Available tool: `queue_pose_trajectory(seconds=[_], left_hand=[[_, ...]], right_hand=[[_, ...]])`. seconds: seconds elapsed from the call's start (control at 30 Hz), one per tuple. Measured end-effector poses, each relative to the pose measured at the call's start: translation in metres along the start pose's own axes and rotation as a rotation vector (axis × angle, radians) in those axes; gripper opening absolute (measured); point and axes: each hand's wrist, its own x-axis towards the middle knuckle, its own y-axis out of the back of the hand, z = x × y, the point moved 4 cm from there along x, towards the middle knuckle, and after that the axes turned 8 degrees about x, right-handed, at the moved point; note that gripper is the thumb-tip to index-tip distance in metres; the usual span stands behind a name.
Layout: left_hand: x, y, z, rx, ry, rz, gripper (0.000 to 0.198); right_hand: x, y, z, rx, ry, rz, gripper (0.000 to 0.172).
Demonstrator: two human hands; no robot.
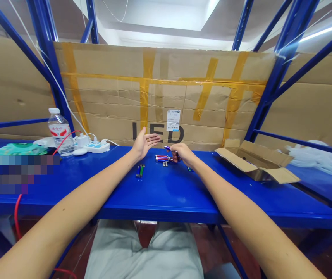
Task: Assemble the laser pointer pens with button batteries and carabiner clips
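Note:
My left hand [144, 142] is raised above the blue table [166, 193], palm turned inward, fingers stretched out and holding nothing. My right hand [183, 152] is closed on a small purple pen-shaped light [168, 148] whose tip sticks out to the left. Just below it lies a row of several small coloured pen lights [162, 158] with a few tiny button batteries [164, 164] beside them. Two more pen lights, blue and green [140, 171], lie closer to me on the left.
An open cardboard box [258, 164] sits to the right. At the back left stand a water bottle [59, 131], a white power strip [96, 146] with a red cable, and a green packet [20, 149]. White gloves [317, 157] lie far right. A taped cardboard wall [160, 93] closes the back.

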Motion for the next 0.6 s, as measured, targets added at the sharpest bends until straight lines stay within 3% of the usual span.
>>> queue_pose_trajectory(seconds=[0.33, 0.6], left_hand=[[-0.001, -0.001, -0.004, 0.073, 0.068, -0.028, 0.064], [0.003, -0.002, -0.010, 0.096, 0.066, -0.062, 0.063]], right_hand=[[-0.007, -0.015, 0.004, 0.030, -0.089, -0.060, 0.006], [-0.004, -0.013, 0.003, -0.053, -0.065, -0.030, 0.007]])
